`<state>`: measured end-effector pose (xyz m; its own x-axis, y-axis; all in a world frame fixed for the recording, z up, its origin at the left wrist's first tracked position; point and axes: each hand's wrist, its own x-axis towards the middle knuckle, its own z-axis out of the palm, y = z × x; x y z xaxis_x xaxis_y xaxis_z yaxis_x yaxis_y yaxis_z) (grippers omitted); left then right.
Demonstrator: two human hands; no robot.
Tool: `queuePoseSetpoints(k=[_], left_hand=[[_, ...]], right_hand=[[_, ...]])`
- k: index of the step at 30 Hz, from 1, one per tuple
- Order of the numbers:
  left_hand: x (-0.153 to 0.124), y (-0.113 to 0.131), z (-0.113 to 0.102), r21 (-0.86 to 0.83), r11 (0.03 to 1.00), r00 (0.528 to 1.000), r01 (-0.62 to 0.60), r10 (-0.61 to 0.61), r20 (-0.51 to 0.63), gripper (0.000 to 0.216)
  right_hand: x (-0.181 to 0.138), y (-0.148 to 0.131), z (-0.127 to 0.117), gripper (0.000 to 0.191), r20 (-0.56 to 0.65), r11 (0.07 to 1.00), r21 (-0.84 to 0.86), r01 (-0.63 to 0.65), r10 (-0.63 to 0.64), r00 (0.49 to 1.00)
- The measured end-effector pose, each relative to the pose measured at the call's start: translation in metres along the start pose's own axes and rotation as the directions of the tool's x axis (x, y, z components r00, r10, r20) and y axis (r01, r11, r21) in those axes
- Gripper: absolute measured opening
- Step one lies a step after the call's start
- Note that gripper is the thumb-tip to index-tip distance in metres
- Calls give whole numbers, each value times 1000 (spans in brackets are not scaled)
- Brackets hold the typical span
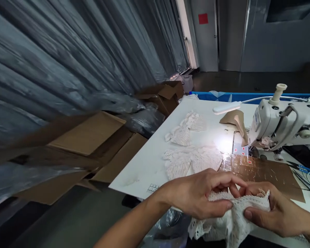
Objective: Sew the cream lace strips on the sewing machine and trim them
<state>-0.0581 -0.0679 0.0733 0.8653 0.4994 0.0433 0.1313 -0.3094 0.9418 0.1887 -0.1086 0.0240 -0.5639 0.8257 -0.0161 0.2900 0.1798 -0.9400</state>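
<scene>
Both my hands grip one piece of white lace fabric (229, 220) at the near edge of the white sewing table (150, 162). My left hand (196, 194) pinches its upper left part, thumb below and fingers curled over the top. My right hand (271, 208) holds the right side, thumb pressed on the lace. The fabric hangs down over the table edge. Two more white lace pieces lie further back, a closer lace piece (193, 160) and a smaller lace piece (187, 129). A white sewing machine (284, 120) stands at the right.
Open cardboard boxes (93, 148) and plastic sheeting sit on the floor at the left, beside a grey curtain (67, 58). A brown taped sheet (263, 170) covers the table near the machine. Scissors and small tools (303, 172) lie at the far right. A lamp (227, 107) lights the table.
</scene>
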Motion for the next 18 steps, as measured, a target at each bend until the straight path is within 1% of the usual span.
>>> queuePoseSetpoints(k=[2,4,5,7,10,12,16,18], left_hand=[[-2,-2,1,35,999,997,18,-16,-76,47],[0,-5,4,72,995,986,64,-52,-159,43],[1,-6,4,84,993,980,81,-64,-191,39],[5,-9,4,91,993,974,79,-57,-217,37],[10,-16,0,111,992,965,51,-20,-263,40],[13,-25,-2,159,986,952,44,7,-307,39],[17,-39,-1,340,936,932,94,38,-361,36],[19,-39,-3,442,890,943,114,43,-331,31]], right_hand=[[3,-1,4,26,21,996,62,-58,57,998],[10,-4,6,26,13,989,107,-98,97,995],[15,-5,7,27,-5,987,123,-106,108,994],[23,-7,6,25,-18,987,128,-100,103,995],[32,-3,3,22,-28,996,59,-66,68,997],[36,3,1,21,-63,999,-18,-41,40,997],[38,14,-2,13,-157,986,-159,46,-72,985],[38,16,-2,8,-203,978,-190,84,-123,971]])
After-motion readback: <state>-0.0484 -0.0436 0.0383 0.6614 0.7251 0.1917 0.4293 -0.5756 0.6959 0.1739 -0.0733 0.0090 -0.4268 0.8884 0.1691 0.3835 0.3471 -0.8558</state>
